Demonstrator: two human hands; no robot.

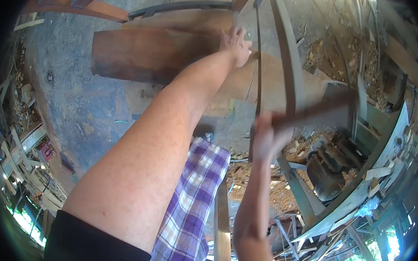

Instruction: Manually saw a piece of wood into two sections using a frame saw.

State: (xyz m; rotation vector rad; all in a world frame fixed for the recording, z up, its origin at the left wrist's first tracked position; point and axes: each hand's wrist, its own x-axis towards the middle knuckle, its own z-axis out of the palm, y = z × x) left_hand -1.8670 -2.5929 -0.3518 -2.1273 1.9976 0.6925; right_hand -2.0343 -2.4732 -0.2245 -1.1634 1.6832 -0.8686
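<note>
My left hand (236,47) reaches to the upper middle, fingers spread at the edge of long brown wooden boards (122,56) lying on the floor, beside thin upright wooden strips (286,58). My right hand (269,137), right of centre, is closed on a motion-blurred dark brown piece (317,109) angled up to the right; I cannot tell whether it is wood or a tool. A purple and white checked cloth (198,183) hangs between my arms.
A reddish wooden frame (81,10) is at the upper left. A dark motor (325,172) in a green metal machine frame (301,193) stands at the right. Wood shavings (283,184) and offcuts (28,147) lie around the concrete floor (70,111).
</note>
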